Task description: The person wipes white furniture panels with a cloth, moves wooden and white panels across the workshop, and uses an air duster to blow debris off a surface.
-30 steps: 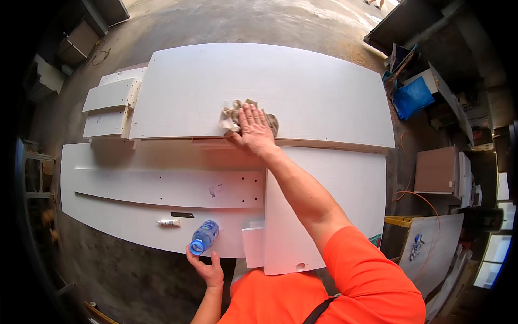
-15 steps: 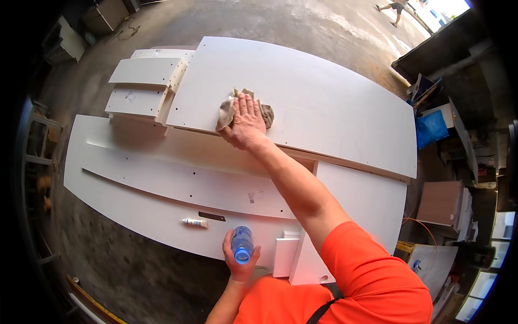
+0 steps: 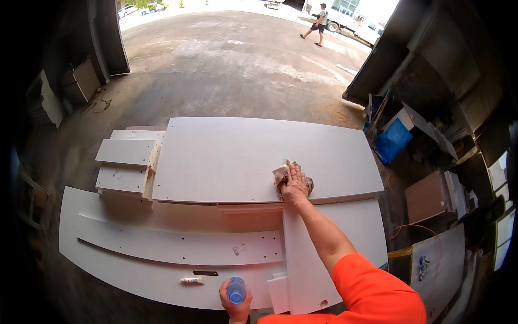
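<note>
My right hand (image 3: 294, 183) presses flat on a crumpled beige rag (image 3: 283, 174) that lies on the large white panel (image 3: 226, 156), near its front right edge. My orange sleeve (image 3: 372, 286) reaches up to it from the lower right. My left hand (image 3: 235, 303) holds a clear blue-tinted plastic bottle (image 3: 236, 289) upright at the near edge of the lowest white board (image 3: 135, 270). A small white tube (image 3: 191, 281) lies on that board just left of the bottle.
Several white boards lie stacked and side by side, with smaller white pieces (image 3: 129, 162) at the left. A narrow upright panel (image 3: 305, 259) crosses under my arm. Boxes, a blue bag (image 3: 393, 139) and brown boards crowd the right. A person (image 3: 319, 19) walks far off on the concrete.
The view has tilted up and shows more of the yard. My right hand with the rag has slid right along the big panel. The left hand keeps the bottle at the near edge.
</note>
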Action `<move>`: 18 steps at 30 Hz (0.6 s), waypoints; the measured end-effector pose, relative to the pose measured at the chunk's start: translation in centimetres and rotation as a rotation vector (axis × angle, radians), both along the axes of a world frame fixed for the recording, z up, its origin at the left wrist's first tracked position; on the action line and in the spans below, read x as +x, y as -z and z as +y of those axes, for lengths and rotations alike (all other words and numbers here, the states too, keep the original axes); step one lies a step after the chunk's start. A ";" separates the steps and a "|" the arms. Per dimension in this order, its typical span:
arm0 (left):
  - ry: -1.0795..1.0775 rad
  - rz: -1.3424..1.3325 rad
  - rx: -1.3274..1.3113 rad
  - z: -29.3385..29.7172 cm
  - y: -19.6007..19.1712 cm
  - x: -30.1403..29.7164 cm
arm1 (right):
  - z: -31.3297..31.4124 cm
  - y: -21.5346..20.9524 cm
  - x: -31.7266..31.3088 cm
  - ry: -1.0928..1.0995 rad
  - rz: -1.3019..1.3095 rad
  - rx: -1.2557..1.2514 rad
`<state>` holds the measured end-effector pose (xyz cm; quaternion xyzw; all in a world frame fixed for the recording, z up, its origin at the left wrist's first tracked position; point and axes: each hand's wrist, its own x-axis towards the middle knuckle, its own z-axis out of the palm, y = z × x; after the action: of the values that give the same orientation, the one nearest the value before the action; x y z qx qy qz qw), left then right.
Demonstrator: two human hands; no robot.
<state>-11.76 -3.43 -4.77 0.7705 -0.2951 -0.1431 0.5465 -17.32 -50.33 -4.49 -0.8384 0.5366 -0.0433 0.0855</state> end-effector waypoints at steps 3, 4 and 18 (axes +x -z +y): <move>-0.010 -0.045 0.018 -0.5 -0.4 0.0 | 6.4 1.2 -1.4 -0.205 -0.237 -0.220; -0.021 -0.035 0.020 -0.7 -0.6 0.2 | 8.4 1.0 -1.6 -0.279 -0.293 -0.307; 0.573 -0.536 0.003 -5.4 -16.3 -16.4 | 34.4 -21.0 -31.6 -0.203 -1.151 0.621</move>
<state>-28.20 -8.85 11.53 0.6678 -0.6303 -0.0840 0.3869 -48.95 -15.92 16.51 -0.6643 0.3113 -0.3194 0.5999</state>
